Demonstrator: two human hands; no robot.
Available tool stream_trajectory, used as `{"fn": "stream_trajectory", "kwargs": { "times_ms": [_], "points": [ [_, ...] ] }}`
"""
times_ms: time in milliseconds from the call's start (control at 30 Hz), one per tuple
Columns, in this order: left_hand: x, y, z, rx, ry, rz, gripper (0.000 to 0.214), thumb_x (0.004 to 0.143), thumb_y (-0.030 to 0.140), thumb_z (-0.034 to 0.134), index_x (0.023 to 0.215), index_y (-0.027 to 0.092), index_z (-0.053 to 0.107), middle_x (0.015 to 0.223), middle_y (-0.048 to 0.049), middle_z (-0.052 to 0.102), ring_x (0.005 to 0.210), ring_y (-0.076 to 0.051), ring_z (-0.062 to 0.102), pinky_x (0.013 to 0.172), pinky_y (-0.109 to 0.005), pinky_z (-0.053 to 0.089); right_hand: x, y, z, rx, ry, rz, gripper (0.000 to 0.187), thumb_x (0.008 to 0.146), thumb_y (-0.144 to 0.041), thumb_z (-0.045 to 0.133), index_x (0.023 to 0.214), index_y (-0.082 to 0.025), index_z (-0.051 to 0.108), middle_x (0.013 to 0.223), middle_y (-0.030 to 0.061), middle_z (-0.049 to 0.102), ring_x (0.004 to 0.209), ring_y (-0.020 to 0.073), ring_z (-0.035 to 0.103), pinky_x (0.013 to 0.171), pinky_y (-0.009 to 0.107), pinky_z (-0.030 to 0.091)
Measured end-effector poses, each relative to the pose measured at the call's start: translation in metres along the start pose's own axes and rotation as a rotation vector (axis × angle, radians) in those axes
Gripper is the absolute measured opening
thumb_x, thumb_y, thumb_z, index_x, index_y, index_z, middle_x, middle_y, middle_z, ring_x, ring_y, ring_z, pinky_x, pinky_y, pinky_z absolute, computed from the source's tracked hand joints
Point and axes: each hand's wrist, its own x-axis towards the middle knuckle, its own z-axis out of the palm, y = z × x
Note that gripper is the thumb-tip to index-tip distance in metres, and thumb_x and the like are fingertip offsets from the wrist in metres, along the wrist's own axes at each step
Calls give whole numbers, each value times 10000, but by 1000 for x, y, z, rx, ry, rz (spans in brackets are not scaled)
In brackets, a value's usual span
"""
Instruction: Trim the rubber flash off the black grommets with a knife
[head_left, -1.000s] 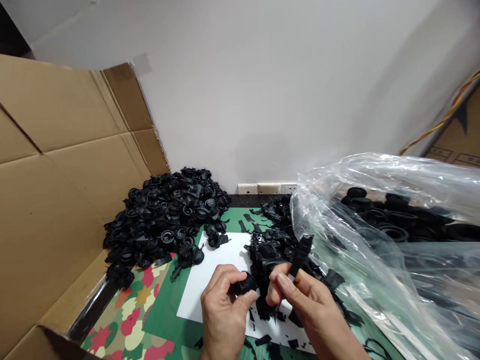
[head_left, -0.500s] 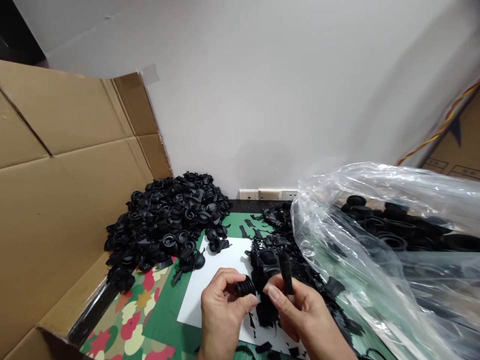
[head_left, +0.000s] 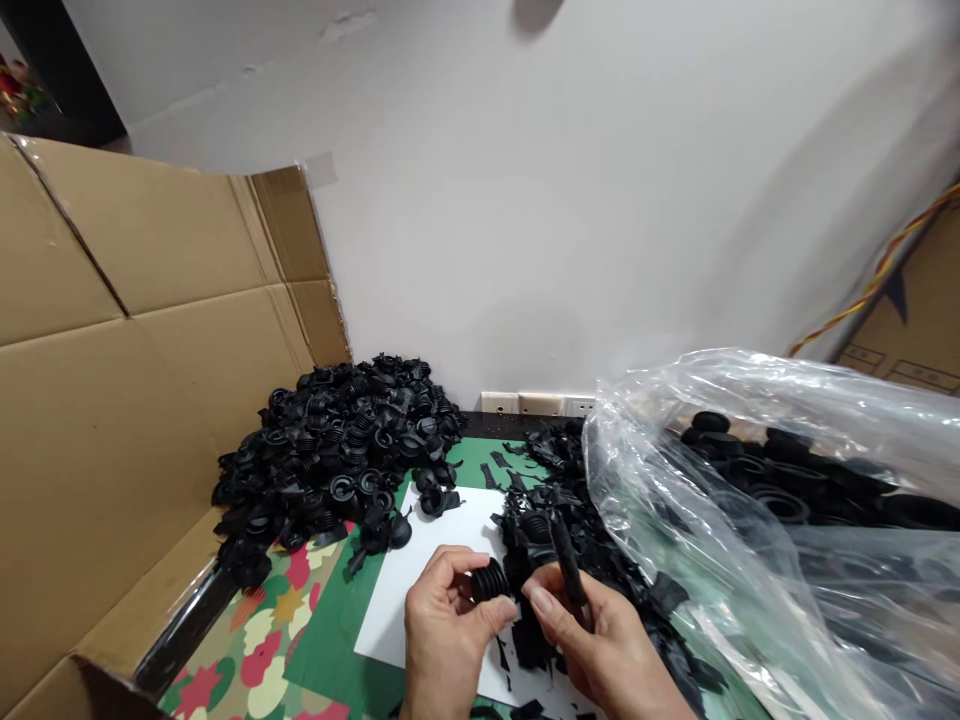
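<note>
My left hand (head_left: 450, 625) pinches a black ribbed rubber bellows (head_left: 489, 582) between thumb and fingers, above a white sheet (head_left: 390, 610). Close by on the right, my right hand (head_left: 596, 630) is closed round a dark stick-shaped tool (head_left: 568, 565) that points up and slightly left. The tool's lower end is hidden in the hand, so its kind does not show. Beneath and behind the right hand lies a heap of black rubber scraps (head_left: 592, 530), with a ribbed piece (head_left: 535, 528) among them.
A large pile of black rubber bellows with ragged flash (head_left: 330, 450) rests against the cardboard box (head_left: 187, 360) at left. A clear plastic bag (head_left: 720, 590) holding black rubber parts (head_left: 795, 465) is at right. Green mat (head_left: 330, 650) lies under the sheet; wall sockets (head_left: 540, 404) behind.
The camera view has shifted a little, so the scene sits slightly lower. The tool in my right hand leans further left at its top. Both hands keep their holds.
</note>
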Motion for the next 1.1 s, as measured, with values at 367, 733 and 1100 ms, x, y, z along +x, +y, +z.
{"fn": "stream_trajectory", "kwargs": {
  "times_ms": [367, 733, 1100],
  "points": [
    [-1, 2, 1, -39, -40, -40, 287, 448, 12, 747, 687, 170, 738, 687, 11, 642, 615, -152, 599, 567, -220, 483, -2, 4, 7, 3, 13, -37, 411, 610, -549, 714, 704, -153, 662, 549, -24, 526, 511, 140, 481, 483, 241, 381],
    [0, 4, 2, -82, -130, -28, 291, 454, 32, 764, 695, 194, 784, 719, -23, 661, 679, -181, 605, 624, -248, 497, -6, -6, 10, 158, -24, 61, 470, 626, -612, 690, 578, -187, 496, 461, -104, 271, 392, 50, 174, 369, 204, 138],
    [3, 5, 2, -48, -100, 4, 253, 429, 80, 799, 664, 174, 783, 717, -37, 656, 661, -182, 601, 620, -257, 496, -5, -6, 9, 257, -22, 96, 496, 594, -625, 715, 594, -194, 470, 447, -123, 241, 379, 36, 125, 366, 200, 130]
  ]
}}
